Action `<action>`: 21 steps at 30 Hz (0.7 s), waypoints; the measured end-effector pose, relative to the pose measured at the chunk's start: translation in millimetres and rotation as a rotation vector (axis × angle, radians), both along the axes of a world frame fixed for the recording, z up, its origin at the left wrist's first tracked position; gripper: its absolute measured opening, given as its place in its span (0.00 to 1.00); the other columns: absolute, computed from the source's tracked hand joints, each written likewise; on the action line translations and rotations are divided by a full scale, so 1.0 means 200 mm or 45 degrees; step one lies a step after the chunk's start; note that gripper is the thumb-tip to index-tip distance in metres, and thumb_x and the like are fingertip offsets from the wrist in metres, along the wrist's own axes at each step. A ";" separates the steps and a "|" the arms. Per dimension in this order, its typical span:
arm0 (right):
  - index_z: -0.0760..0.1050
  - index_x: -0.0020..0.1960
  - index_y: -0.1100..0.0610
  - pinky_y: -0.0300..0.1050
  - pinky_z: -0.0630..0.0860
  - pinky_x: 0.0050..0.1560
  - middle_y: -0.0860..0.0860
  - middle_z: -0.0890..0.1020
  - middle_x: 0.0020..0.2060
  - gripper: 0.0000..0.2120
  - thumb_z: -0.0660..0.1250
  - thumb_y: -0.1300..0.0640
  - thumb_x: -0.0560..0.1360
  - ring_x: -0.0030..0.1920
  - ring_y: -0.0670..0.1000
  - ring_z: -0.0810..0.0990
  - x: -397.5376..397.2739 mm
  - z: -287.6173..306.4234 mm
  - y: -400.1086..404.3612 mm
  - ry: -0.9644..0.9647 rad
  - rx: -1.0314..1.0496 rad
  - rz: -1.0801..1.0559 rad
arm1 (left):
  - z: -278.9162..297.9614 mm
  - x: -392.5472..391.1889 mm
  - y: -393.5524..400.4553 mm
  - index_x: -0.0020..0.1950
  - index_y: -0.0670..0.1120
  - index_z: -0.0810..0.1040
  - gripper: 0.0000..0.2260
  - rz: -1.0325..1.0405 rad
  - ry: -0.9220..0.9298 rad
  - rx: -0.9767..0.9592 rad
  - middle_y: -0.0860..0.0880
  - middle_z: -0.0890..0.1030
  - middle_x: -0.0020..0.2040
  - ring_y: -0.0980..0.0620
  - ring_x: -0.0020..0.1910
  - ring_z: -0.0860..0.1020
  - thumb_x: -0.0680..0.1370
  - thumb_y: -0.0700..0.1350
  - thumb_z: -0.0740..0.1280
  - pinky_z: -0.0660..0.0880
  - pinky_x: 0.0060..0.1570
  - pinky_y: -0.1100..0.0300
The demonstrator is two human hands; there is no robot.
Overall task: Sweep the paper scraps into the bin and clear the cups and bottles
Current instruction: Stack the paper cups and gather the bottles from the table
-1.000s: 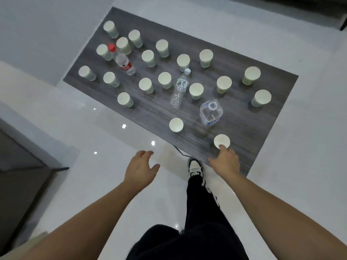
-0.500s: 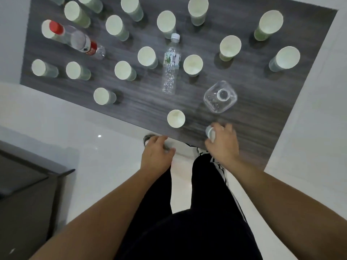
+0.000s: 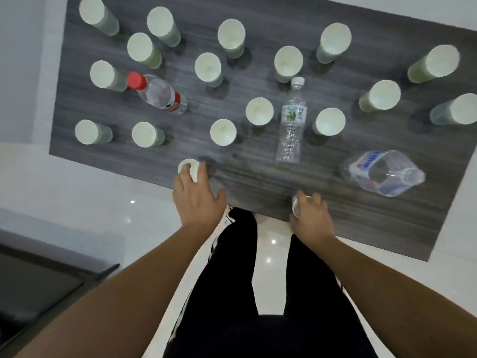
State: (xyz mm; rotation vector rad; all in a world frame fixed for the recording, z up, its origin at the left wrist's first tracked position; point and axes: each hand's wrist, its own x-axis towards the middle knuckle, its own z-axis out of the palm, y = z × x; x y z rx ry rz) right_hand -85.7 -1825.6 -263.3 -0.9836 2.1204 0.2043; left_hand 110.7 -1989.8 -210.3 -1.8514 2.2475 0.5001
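Cups at both hands, table still full

Table, dark wood-grain and low, stretches away beyond both hands and carries everything the task names except paper scraps and a bin, neither of which shows here. Largest of the loose things is the square clear jug, lying on its side just beyond and to the right of the right hand; it looks empty, and lying down it would likely roll or slide if nudged. Farther ahead of that hand a slim clear bottle with a white cap lies flat, apparently empty too. Well beyond the left hand stands a red-capped bottle, upright; its contents cannot be made out. Paper cups stand open-mouthed in loose rows all across the far side of the table, pale inside; whether anything is in them cannot be told.

Nearest things are smallest. The left hand reaches forward with fingers spread over the near cup by the table's edge, touching its rim but not yet curled round it. The right hand is curled round another cup, mostly hidden under the fingers, at the near edge. Taking the edge cups first seems sensible: they block the reach to the rest.
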 end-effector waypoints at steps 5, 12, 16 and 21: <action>0.72 0.68 0.61 0.54 0.73 0.53 0.65 0.74 0.56 0.27 0.73 0.58 0.70 0.53 0.67 0.76 0.11 0.02 -0.12 -0.016 -0.043 -0.231 | -0.19 0.16 -0.31 0.73 0.55 0.59 0.39 0.004 -0.059 0.255 0.41 0.57 0.74 0.37 0.68 0.62 0.68 0.55 0.75 0.69 0.61 0.41; 0.73 0.68 0.56 0.42 0.69 0.51 0.55 0.76 0.59 0.29 0.75 0.51 0.70 0.56 0.55 0.76 0.27 0.25 -0.71 -0.045 -0.747 -0.271 | -0.29 0.21 -0.42 0.68 0.49 0.68 0.28 0.125 0.175 0.452 0.43 0.70 0.63 0.39 0.60 0.70 0.69 0.44 0.69 0.72 0.56 0.47; 0.70 0.70 0.55 0.48 0.72 0.54 0.58 0.74 0.61 0.29 0.72 0.50 0.72 0.57 0.60 0.75 0.34 0.22 -1.09 -0.035 -0.708 -0.088 | -0.20 0.28 -0.41 0.69 0.47 0.70 0.28 0.253 0.386 0.142 0.42 0.71 0.64 0.39 0.60 0.68 0.68 0.43 0.69 0.68 0.58 0.48; 0.66 0.72 0.53 0.56 0.73 0.58 0.60 0.70 0.65 0.28 0.70 0.48 0.75 0.63 0.64 0.70 0.42 0.04 -1.25 0.059 -0.212 0.294 | -0.11 0.39 -0.54 0.70 0.46 0.70 0.30 0.262 0.482 -0.192 0.41 0.70 0.64 0.40 0.59 0.68 0.67 0.44 0.67 0.69 0.59 0.49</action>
